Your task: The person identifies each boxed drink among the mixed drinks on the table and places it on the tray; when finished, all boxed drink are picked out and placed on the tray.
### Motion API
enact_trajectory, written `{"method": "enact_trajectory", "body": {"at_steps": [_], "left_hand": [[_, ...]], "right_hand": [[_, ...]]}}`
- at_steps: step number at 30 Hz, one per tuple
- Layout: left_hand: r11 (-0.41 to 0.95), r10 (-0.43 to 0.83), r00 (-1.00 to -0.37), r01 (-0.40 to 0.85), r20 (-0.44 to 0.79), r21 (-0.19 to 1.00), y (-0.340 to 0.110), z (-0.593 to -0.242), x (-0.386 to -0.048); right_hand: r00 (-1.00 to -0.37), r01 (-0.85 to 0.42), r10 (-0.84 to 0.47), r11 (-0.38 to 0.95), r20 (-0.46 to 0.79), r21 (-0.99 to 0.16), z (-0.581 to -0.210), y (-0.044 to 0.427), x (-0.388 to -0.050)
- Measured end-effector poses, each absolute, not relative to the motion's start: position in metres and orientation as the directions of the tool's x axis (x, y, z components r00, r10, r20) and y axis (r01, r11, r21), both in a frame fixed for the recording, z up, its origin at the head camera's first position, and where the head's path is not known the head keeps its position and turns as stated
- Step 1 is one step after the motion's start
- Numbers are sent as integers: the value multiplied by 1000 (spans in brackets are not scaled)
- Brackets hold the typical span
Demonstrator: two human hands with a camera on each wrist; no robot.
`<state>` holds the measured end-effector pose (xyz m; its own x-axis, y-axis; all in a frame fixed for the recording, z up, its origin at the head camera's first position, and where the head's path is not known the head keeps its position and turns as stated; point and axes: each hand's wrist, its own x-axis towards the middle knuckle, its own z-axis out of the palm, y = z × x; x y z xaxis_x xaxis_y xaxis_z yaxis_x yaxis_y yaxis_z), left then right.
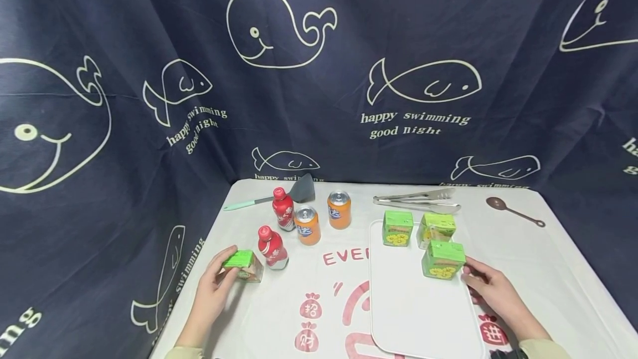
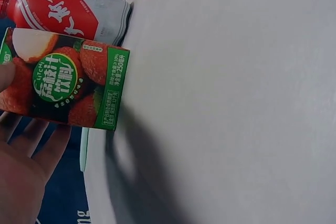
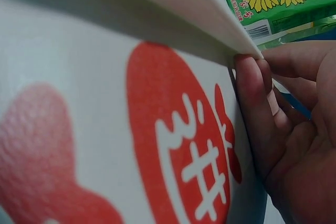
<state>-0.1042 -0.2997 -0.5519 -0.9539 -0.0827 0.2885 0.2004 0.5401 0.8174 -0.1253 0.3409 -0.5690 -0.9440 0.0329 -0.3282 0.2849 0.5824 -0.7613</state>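
Note:
My left hand (image 1: 211, 288) grips a litchi juice box (image 2: 100, 114) at the left of the table, thumb on one side and fingers on the other. Right beside that carton stands a red-capped bottle (image 1: 273, 249). At the right edge of the white tray (image 1: 418, 314), my right hand (image 1: 498, 292) pinches the rim, with the thumb (image 3: 252, 85) low against it. Close to those fingers, a green drink carton with yellow flowers (image 1: 442, 269) stands on the tray. Two more green cartons, one on the left (image 1: 397, 231) and one behind (image 1: 441, 220), stand towards the tray's far end.
Another red bottle (image 1: 284, 212) and two orange cans, a nearer one (image 1: 307, 229) and a farther one (image 1: 339, 212), stand left of the tray. Along the back lie a spatula (image 1: 301, 190), metal tongs (image 1: 418, 201) and a brown spoon (image 1: 498, 204). A dark curtain (image 1: 319, 98) hangs behind.

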Motion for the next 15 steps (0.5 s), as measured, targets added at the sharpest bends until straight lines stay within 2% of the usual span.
{"method": "enact_trajectory", "body": {"at_steps": [15], "left_hand": [[493, -99, -943, 231, 318, 839, -306, -554, -98]], "right_hand": [[-945, 281, 28, 581, -326, -764, -572, 342, -125]]}}
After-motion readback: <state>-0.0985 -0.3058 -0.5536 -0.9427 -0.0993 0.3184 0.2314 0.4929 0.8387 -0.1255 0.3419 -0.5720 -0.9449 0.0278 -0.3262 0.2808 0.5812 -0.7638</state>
